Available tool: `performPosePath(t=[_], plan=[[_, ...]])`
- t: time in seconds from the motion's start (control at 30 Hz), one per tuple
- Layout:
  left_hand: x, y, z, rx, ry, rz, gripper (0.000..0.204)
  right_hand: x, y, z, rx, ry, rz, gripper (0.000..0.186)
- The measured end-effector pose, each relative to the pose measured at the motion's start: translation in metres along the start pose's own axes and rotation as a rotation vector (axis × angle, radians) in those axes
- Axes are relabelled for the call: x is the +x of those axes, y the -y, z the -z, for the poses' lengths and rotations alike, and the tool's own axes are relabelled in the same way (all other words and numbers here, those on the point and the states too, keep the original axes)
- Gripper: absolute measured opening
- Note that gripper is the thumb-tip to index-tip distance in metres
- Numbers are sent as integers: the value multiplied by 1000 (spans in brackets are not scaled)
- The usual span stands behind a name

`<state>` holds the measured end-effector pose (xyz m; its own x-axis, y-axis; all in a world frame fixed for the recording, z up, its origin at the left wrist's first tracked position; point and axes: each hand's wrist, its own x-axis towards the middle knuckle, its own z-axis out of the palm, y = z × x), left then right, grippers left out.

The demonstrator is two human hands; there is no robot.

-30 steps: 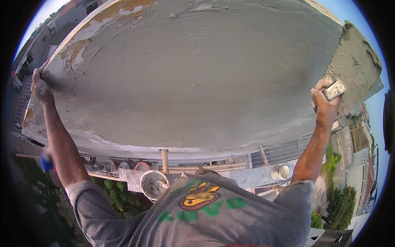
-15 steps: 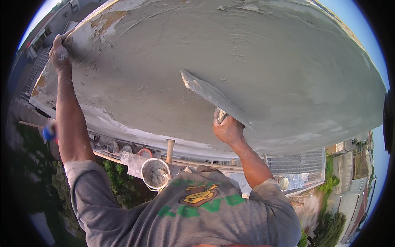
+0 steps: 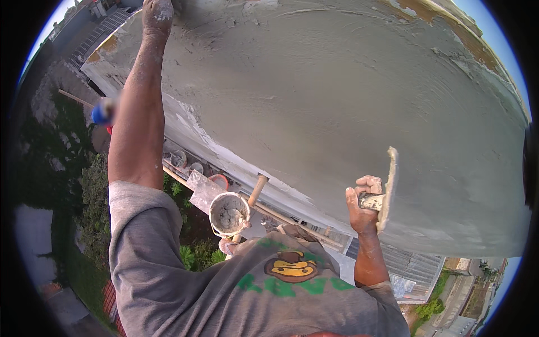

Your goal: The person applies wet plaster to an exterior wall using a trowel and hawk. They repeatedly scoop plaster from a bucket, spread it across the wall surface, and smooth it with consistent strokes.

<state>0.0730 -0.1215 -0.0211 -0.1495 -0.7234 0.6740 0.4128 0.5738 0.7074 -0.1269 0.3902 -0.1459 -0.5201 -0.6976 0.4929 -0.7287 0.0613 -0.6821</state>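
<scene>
My right hand (image 3: 362, 210) is closed around the handle of a plastering trowel (image 3: 388, 191). The trowel's blade stands nearly edge-on, with grey mortar along it, in front of a wall (image 3: 314, 106) coated in wet grey plaster. My left arm reaches up at the left, and my left hand (image 3: 157, 17), smeared with plaster, is at the picture's top by the wall's upper left part. Its fingers are mostly cut off, so what they touch cannot be made out. Below, near my chest, stands a bucket (image 3: 229, 214) with grey mortar in it.
A wooden pole (image 3: 258, 190) sticks out from the wall's foot beside the bucket. A flat board (image 3: 205, 188) and a reddish tub (image 3: 219, 181) lie along the narrow scaffold. Far below at the left is a person in a blue hat (image 3: 103, 112). Corrugated roofing (image 3: 415, 272) lies lower right.
My right hand has drawn the trowel off the wall toward the right and turned its blade upright. My left hand has moved up and right from the wall's left edge. The view has tilted.
</scene>
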Motion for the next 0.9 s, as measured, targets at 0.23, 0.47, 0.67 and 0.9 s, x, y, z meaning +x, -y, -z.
performPosePath(t=[0.23, 0.47, 0.67, 0.9], plan=[[1, 28, -6, -104, -23, -11, 32, -9, -28, -224, -331, 452, 287, 27], [1, 33, 0, -146, -92, -17, 36, 71, -15, -246, -338, 704, -276, 39], [2, 35, -11, -164, -82, -20, 37, 90, -34, -211, -159, 781, -495, 22], [-10, 27, -29, 173, -152, 38, 42, 78, -33, -70, 7, 639, -564, 17]])
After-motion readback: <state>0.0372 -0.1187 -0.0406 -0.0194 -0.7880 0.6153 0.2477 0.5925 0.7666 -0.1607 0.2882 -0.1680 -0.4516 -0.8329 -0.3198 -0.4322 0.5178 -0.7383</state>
